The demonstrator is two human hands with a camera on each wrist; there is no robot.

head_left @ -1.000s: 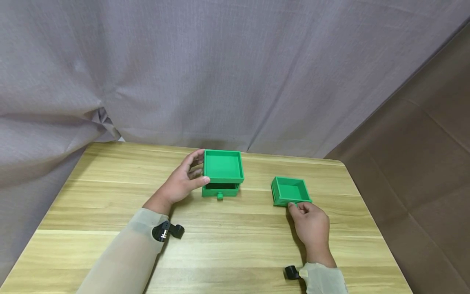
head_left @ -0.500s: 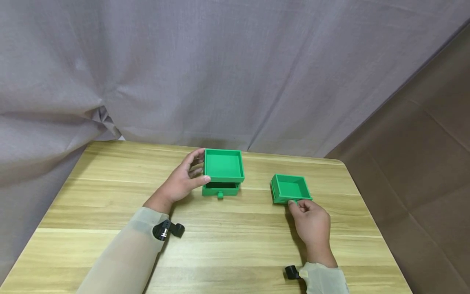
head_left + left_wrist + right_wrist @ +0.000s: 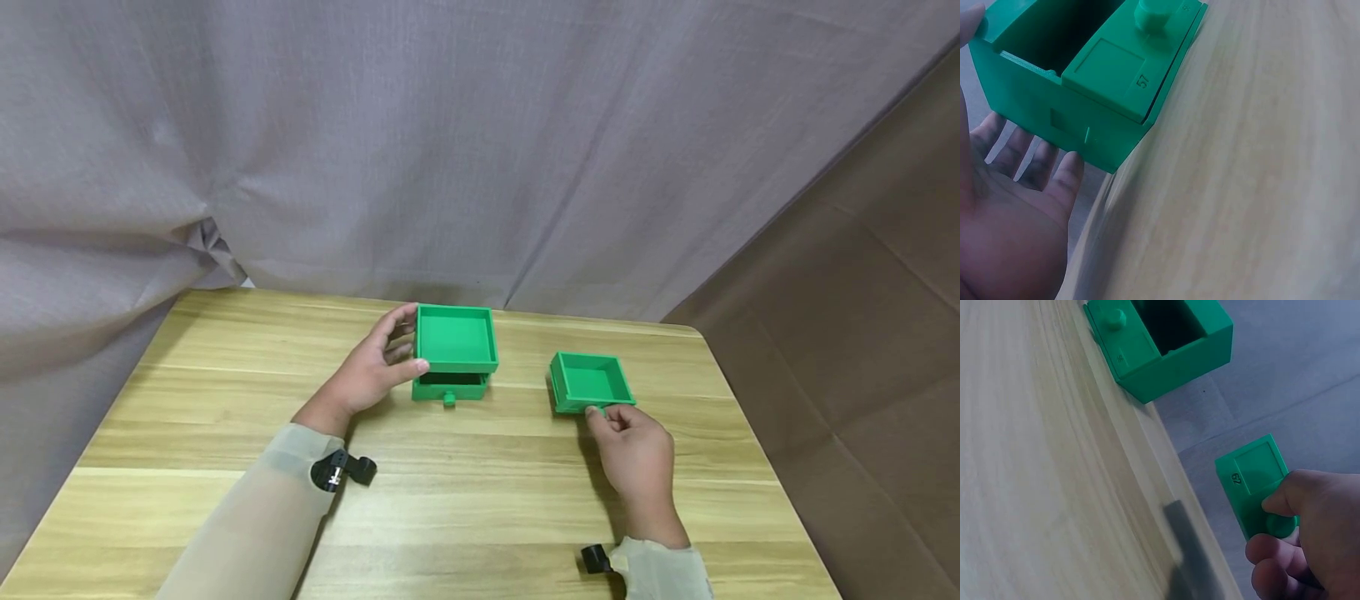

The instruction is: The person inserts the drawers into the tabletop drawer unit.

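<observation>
- left hand cups the green box at the table's far middle, fingers curved round its side.
- right hand pinches the loose drawer's knob — keep that drawer level and the box steady.

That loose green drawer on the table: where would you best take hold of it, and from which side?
Probably by the small round knob on the loose drawer's front, coming from the near side. The knob sticks out toward the person, and the right hand already pinches it there. The open top leaves only thin walls to grip.
</observation>
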